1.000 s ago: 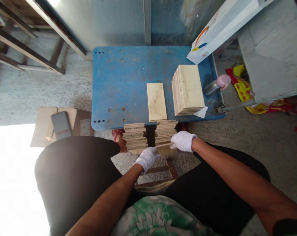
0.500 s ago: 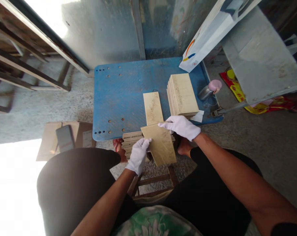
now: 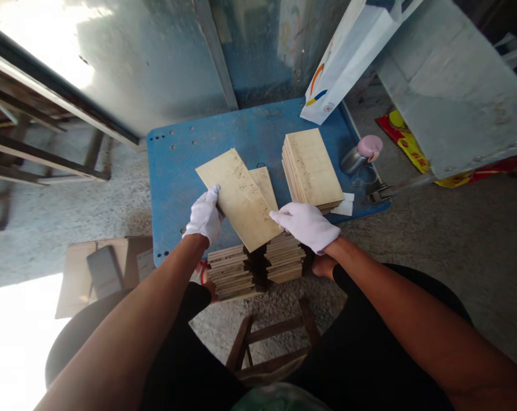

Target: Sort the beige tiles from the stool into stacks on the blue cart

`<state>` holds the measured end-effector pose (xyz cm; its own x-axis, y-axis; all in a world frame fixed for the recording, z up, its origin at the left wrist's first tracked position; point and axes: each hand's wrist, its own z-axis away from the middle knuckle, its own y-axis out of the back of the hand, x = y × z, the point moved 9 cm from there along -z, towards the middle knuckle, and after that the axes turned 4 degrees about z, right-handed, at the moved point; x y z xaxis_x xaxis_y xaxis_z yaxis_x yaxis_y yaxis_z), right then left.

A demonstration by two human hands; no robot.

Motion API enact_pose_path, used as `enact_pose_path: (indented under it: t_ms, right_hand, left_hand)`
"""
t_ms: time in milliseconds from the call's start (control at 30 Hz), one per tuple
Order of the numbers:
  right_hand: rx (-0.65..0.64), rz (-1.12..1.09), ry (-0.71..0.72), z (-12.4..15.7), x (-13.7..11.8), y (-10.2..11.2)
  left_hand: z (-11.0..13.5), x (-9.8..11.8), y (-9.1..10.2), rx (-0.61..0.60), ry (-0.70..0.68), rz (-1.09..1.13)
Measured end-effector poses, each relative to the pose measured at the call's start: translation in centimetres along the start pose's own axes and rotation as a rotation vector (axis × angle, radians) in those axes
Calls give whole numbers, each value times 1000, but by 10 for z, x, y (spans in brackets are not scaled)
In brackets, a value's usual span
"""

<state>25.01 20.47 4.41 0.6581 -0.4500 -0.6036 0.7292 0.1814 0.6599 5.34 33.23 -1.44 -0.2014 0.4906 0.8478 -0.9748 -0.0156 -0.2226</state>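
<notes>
A thin, pale wooden board (image 3: 241, 200) with dark specks is held at a slant over the near part of the blue table. My left hand (image 3: 204, 217), in a white glove, grips its left edge. At the lower right corner, the gloved fingers of my right hand (image 3: 307, 225) pinch the same board. Partly hidden beneath it, another board (image 3: 264, 184) lies on the table. Right of that stands a neat stack of boards (image 3: 313, 165). Below the table's near edge are two more piles, a left pile (image 3: 230, 274) and a right pile (image 3: 285, 260).
The blue table (image 3: 176, 182) bears a steel bottle with a pink lid (image 3: 363, 154) and a white paper bag (image 3: 339, 68). A cardboard box (image 3: 73, 274) with a dark phone (image 3: 104, 271) sits at left. A wooden stool (image 3: 275, 330) stands between my legs.
The held board has moved up and left, from over the piles to above the table, and has turned. My left hand rose with it; the piles below are now uncovered.
</notes>
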Motion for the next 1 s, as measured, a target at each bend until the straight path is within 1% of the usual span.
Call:
enact_pose_path:
  t_ms: [100,200,300,367,467,567,667,767,900,1000]
  right_hand:
    - [-61,40,28,1,-6,-12]
    - [-127,92,61,5,-15,-26]
    - [-230,163,76,11,-24,-41]
    - [-286,209,102,14,-29,-51]
    - [-338,278,196,19,-37,-64]
    - [-399,357,251,24,-40,-75]
    - [-452,402,267,28,-41,-80]
    - [-450,399,265,28,-43,-78]
    - [-483,421,280,29,-46,-82]
    - [-450,421,270,28,-46,-81]
  left_hand:
    - [-26,3,-12,-10,7,-135]
    - [-44,-4,-23,-42,15,-240]
    - [-56,-16,-33,-87,23,-327]
    - [-63,-26,-36,-95,37,-361]
    - [-72,-43,-37,-74,76,-384]
    - [-81,-59,-35,-50,117,-396]
    - [-88,-68,-34,-33,133,-408]
    - [-94,-72,-34,-24,138,-453]
    - [-98,-74,-35,-51,143,-597]
    - [-103,-78,-35,-84,166,-690]
